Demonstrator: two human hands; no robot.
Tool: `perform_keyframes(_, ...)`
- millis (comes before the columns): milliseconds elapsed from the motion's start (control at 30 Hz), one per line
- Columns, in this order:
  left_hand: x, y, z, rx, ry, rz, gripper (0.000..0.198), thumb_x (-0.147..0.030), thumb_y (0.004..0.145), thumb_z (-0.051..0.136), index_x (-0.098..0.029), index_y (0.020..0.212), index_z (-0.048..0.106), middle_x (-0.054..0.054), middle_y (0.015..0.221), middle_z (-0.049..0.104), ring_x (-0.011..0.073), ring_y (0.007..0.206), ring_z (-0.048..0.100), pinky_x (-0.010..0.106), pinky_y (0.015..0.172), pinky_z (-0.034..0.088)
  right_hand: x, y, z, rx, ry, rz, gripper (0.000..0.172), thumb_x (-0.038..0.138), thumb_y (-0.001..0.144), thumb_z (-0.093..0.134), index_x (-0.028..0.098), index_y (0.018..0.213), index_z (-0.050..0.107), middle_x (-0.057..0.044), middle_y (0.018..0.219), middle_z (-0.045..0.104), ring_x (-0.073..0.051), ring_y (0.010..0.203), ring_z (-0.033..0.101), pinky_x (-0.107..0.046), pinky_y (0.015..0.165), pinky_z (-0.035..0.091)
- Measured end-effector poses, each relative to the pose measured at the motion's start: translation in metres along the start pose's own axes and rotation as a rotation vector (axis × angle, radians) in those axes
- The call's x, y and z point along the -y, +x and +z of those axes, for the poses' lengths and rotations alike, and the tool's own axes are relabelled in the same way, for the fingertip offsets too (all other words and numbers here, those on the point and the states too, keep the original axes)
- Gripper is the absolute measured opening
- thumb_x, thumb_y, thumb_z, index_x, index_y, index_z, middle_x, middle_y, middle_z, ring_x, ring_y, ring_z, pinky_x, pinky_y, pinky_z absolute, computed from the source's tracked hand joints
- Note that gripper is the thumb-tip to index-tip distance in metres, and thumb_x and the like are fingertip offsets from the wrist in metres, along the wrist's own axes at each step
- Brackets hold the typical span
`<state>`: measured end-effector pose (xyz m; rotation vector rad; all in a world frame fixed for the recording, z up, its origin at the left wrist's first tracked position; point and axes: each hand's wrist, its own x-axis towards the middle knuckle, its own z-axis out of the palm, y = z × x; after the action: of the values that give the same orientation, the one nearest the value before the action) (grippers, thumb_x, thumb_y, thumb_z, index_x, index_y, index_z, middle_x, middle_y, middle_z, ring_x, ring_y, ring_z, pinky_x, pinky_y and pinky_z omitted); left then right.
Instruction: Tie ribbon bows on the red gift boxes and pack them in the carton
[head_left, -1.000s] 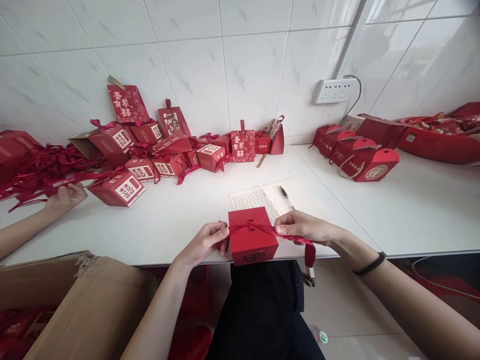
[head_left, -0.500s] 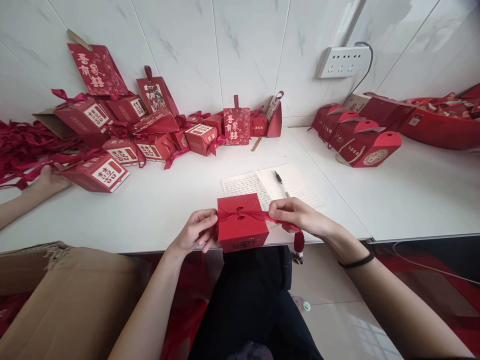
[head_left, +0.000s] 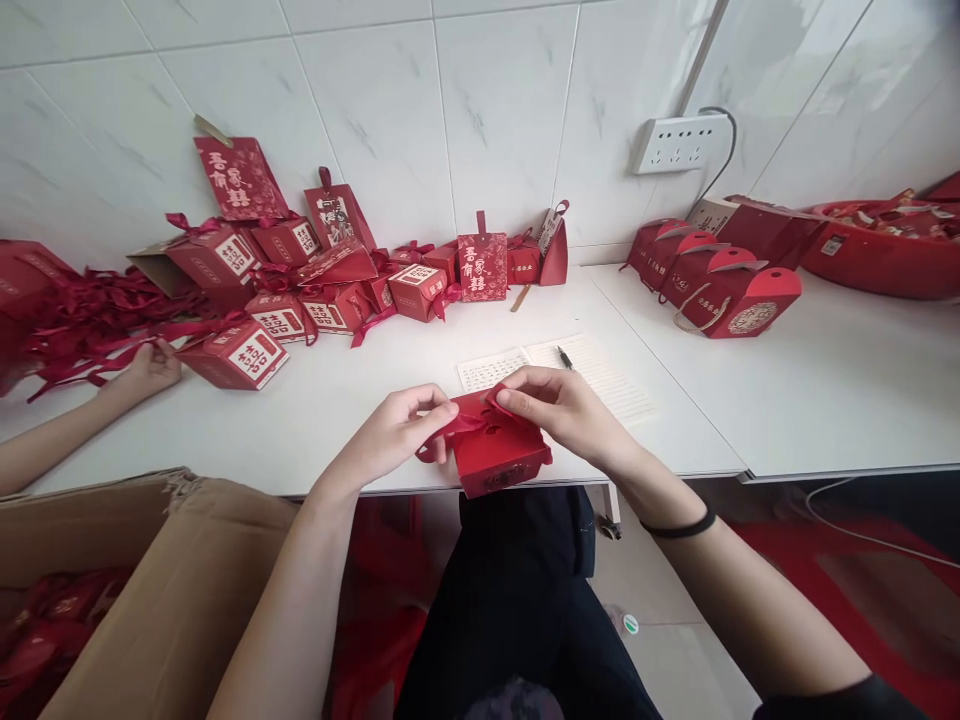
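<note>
A red gift box (head_left: 501,462) rests at the front edge of the white table in front of me, with a red ribbon (head_left: 466,424) across its top. My left hand (head_left: 401,430) pinches one part of the ribbon at the box's left side. Over the far right corner of the box, my right hand (head_left: 553,405) pinches another part of the ribbon between thumb and fingers. The ribbon's middle lies over the box's closed top flaps, and my fingers partly cover it.
Behind the box lies an open notebook (head_left: 611,385) with a pen (head_left: 564,357). Finished-looking red boxes (head_left: 281,318) crowd the left back; handled boxes (head_left: 739,300) stand right. Another person's hand (head_left: 154,368) is at far left. A cardboard carton (head_left: 217,560) stands below.
My left hand has gone from the box's side to the ribbon. My right hand has moved left, bringing its ribbon end over the box top. The camera view has shifted slightly.
</note>
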<state>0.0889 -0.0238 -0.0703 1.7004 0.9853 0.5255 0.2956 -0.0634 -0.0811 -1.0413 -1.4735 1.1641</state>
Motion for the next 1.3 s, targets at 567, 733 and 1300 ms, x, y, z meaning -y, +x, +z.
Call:
perform_keyframes(567, -0.013, -0.021, -0.002, -0.118, 0.408, 0.032, 0.032, -0.042, 0.088, 0.04, -0.018, 0.086, 0.062, -0.002, 0.061, 0.055, 0.0137, 0.055, 0.05, 0.024, 0.054, 0.037, -0.031, 0.005, 0.027, -0.181, -0.339, -0.254, 0.023, 0.022, 0.085, 0.049, 0.021, 0.094, 0.07, -0.007, 0.095, 0.066, -0.021, 0.091, 0.059, -0.036, 0.084, 0.046)
perform_keyframes(733, -0.015, -0.021, -0.002, -0.133, 0.489, 0.138, 0.018, -0.031, 0.079, 0.056, -0.021, 0.092, 0.063, 0.002, 0.099, 0.064, 0.0195, 0.089, 0.058, 0.026, 0.079, 0.043, -0.025, 0.01, 0.023, -0.141, -0.369, -0.242, 0.024, 0.019, 0.085, 0.049, 0.021, 0.094, 0.071, -0.006, 0.094, 0.066, -0.02, 0.089, 0.06, -0.034, 0.083, 0.047)
perform_keyframes(1300, -0.044, 0.013, -0.002, -0.049, 0.634, 0.38, 0.021, -0.025, 0.086, 0.046, -0.022, 0.088, 0.067, 0.001, 0.09, 0.061, 0.0142, 0.067, 0.057, 0.024, 0.06, 0.043, -0.025, 0.014, 0.024, -0.144, -0.266, -0.111, 0.031, 0.01, 0.073, 0.051, 0.021, 0.102, 0.05, 0.001, 0.077, 0.07, -0.018, 0.076, 0.064, -0.031, 0.074, 0.046)
